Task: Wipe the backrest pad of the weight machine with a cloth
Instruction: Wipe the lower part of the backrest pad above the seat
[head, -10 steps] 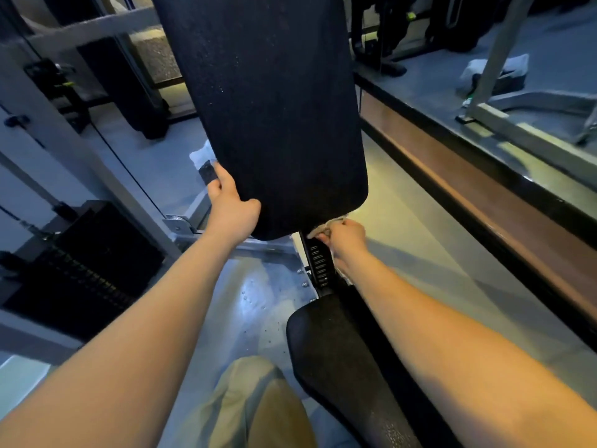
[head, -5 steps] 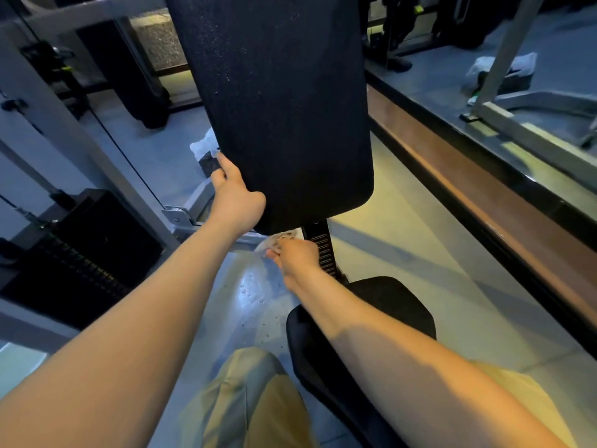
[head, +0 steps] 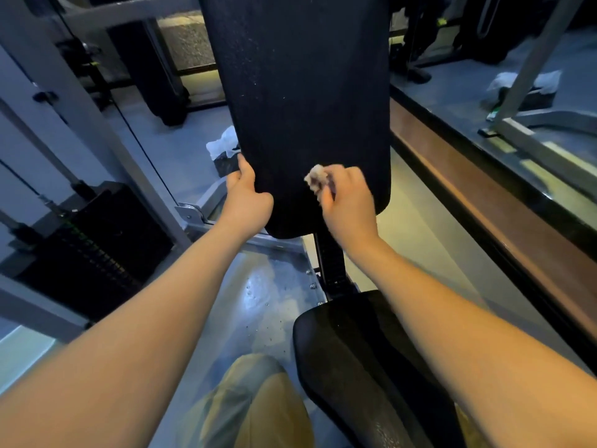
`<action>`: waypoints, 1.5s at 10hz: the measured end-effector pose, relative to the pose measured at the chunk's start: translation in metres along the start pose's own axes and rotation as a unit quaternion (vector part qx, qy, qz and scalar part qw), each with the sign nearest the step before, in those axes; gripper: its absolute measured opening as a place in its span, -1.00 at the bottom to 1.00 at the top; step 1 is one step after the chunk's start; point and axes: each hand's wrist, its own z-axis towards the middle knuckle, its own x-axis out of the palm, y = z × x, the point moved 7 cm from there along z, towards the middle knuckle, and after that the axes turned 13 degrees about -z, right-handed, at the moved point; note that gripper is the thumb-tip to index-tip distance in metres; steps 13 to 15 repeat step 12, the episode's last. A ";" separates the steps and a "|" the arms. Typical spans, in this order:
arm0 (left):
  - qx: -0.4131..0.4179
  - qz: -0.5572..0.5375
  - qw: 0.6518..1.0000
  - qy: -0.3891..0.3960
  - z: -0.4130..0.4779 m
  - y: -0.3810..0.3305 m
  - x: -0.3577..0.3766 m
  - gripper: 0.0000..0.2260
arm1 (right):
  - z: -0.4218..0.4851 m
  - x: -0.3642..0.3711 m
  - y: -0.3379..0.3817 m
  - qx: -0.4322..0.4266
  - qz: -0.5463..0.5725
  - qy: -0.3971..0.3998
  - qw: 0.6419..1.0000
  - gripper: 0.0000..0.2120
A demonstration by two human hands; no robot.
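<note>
The black backrest pad stands upright in the middle of the head view, its rounded lower edge just above my wrists. My left hand grips the pad's lower left edge, fingers wrapped behind it. My right hand holds a small crumpled pale cloth against the pad's lower front face, right of centre. Only a bunched corner of the cloth shows past my fingers.
The black seat pad lies below, joined by a notched black post. A weight stack and grey frame stand at left. A white rag lies on the floor behind the pad. A wood-edged ledge runs along the right.
My right hand has come up with the cloth from under the pad's bottom edge onto its lower front face. My left hand keeps its grip on the left edge.
</note>
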 end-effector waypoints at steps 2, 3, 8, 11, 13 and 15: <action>0.036 -0.072 0.997 -0.017 0.016 0.005 -0.023 -0.43 | -0.055 0.042 0.002 -0.176 -0.090 0.121 0.973 -0.85; 0.025 -0.130 0.988 -0.082 0.028 0.004 -0.037 -0.46 | -0.012 0.008 0.017 -0.177 -0.032 -0.006 0.984 -0.78; -0.092 -0.161 0.973 -0.141 0.023 -0.032 -0.053 -0.66 | 0.032 0.007 0.075 -0.194 -0.055 0.094 0.975 -0.78; -0.216 -0.218 0.951 -0.030 -0.059 -0.088 -0.020 -0.78 | 0.042 -0.085 0.067 0.090 0.130 0.288 0.944 -0.85; -0.206 -0.215 0.955 0.012 -0.080 -0.124 -0.012 -0.74 | 0.041 -0.126 0.076 0.132 0.165 0.314 0.925 -0.86; -0.206 -0.215 0.955 0.012 -0.080 -0.124 -0.012 -0.74 | 0.041 -0.126 0.076 0.132 0.165 0.314 0.925 -0.86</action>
